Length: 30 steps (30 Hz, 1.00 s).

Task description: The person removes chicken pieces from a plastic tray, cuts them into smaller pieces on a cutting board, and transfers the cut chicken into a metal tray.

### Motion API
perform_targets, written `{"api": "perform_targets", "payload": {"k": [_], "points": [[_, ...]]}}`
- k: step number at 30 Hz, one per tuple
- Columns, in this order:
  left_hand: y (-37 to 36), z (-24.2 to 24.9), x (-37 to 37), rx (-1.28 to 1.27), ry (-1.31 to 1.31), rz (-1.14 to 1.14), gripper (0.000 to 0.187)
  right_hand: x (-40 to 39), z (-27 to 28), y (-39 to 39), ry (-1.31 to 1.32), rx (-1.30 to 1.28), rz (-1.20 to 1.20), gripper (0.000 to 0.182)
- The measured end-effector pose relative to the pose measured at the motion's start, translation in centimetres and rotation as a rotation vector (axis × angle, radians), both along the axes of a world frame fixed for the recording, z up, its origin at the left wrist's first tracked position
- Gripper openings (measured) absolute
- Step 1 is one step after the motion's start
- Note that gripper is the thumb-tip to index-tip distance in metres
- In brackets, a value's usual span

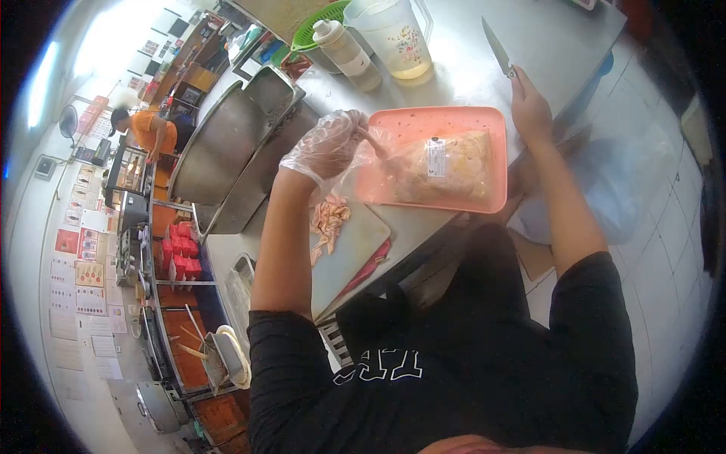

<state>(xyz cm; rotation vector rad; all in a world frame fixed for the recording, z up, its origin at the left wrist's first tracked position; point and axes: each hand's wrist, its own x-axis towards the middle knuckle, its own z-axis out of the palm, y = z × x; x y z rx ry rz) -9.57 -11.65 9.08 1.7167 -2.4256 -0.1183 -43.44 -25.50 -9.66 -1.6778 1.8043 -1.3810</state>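
My left hand [330, 146], in a clear plastic glove, is closed on the gathered end of a clear plastic bag [384, 155]. The bag holds a pale, flat block of food with a white label [436, 157] and lies on a pink tray [497, 193]. My bare right hand [531, 108] grips a knife [497, 47] by its handle, to the right of the tray, blade pointing up and away. Strips of pale meat [330, 221] lie on a cutting board [344, 257] just below my left hand.
Behind the tray stand a squeeze bottle [349, 57], a plastic pitcher [393, 41] and a green basket [306, 34]. A large metal basin [219, 144] is left of my left hand. A person in orange [147, 130] stands at the far left. Steel table edge runs near my right forearm.
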Motion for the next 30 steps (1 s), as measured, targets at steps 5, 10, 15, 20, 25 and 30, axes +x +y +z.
{"api": "perform_targets", "payload": {"k": [5, 10, 15, 20, 25, 30], "points": [[2.2, 1.8, 0.9, -0.217, 0.022, -0.074, 0.018, 0.0, 0.2, 0.1, -0.010, 0.002, 0.016, 0.042], [2.5, 3.2, 2.2, -0.293, 0.339, -0.034, 0.021, 0.1, 0.5, 0.2, -0.001, 0.048, -0.011, 0.043], [5.7, 7.7, 4.3, -0.473, 0.256, 0.109, 0.026, 0.1, 0.1, 0.0, -0.019, -0.020, 0.002, 0.043], [11.1, 7.9, 7.9, -0.329, 0.719, 0.190, 0.038, -0.2, 0.1, -0.3, 0.005, 0.034, 0.026, 0.046], [17.9, 5.0, 11.7, -0.351, 0.942, 0.469, 0.042, -0.6, -1.6, -1.0, 0.139, 0.082, 0.030, 0.051], [22.7, -1.1, 15.7, -0.175, 1.262, 0.525, 0.035, -1.7, -3.2, -2.5, 0.205, -0.124, 0.121, 0.049]]}}
